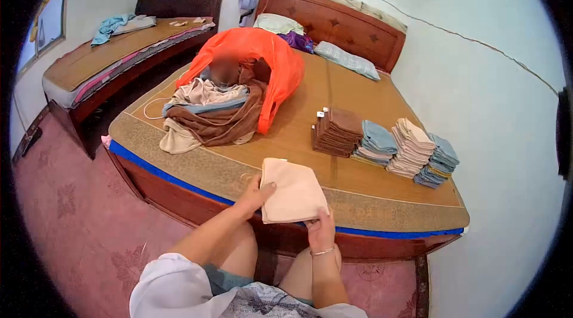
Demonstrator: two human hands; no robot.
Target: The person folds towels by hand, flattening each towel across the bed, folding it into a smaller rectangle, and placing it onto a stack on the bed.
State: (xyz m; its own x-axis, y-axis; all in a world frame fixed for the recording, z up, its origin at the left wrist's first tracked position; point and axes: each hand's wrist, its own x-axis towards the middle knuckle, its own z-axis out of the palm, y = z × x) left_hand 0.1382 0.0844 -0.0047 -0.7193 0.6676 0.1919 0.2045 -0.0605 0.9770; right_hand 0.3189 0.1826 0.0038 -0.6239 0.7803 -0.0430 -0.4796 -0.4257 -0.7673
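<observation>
A folded cream towel [293, 192] is held up in front of me at the bed's near edge. My left hand [256, 194] grips its left side, thumb on top. At the lower right corner, my right hand [321, 225] pinches the towel, with a bracelet on that wrist. Beyond it on the mat stand folded stacks: brown towels [337, 133], blue-grey towels [377, 139], cream towels [412, 148] and another blue-grey stack [439, 161]. To the left, loose brown, cream and blue cloths [221, 115] spill out of a big orange bag [250, 49].
The bed [197, 166] has a brown mat and a blue-trimmed front edge. Pillows [346, 60] lie by its wooden headboard [334, 22]. A second bed [119, 55] with clothes on it stands at the left. A white wall [501, 115] borders the right side.
</observation>
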